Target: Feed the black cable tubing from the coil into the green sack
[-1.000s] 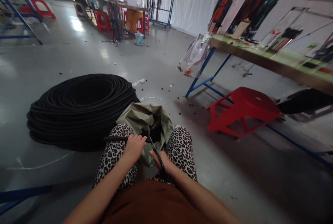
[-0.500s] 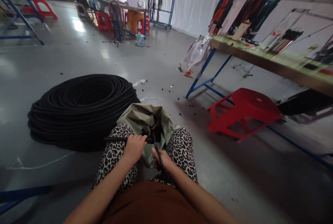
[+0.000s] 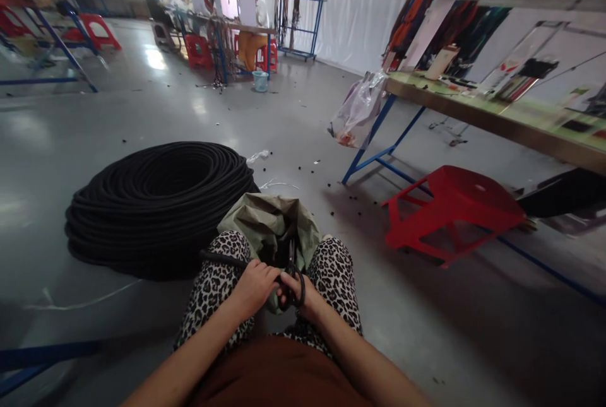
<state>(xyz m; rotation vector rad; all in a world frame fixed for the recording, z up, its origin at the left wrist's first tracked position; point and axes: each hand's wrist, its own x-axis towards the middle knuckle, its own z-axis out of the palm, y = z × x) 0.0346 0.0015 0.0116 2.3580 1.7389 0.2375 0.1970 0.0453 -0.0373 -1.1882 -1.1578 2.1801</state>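
Between my knees, my left hand (image 3: pixel 257 286) is closed around a black cord (image 3: pixel 222 259), which runs left across my thigh toward a large coil of black cord (image 3: pixel 156 205) on the floor. My right hand (image 3: pixel 300 296) holds scissors (image 3: pixel 290 262) with black handles, blades pointing up and away. The fingers of both hands meet, and the cord's end is hidden there. Just beyond them an olive-green sack (image 3: pixel 255 211) stands with its mouth gaping; dark pieces inside are hard to make out.
To the right, a red stool (image 3: pixel 468 205) lies tipped near a workbench (image 3: pixel 473 104) with blue legs. A plastic bag (image 3: pixel 357 110) hangs from its corner. Small black bits are scattered on the floor (image 3: pixel 303 129). Farther back, two people sit at tables near a light-blue bucket (image 3: pixel 260 81).
My left hand has moved right and down until it meets my right hand. The scissors now point more upright, away from the cord. The whole view has shifted slightly.
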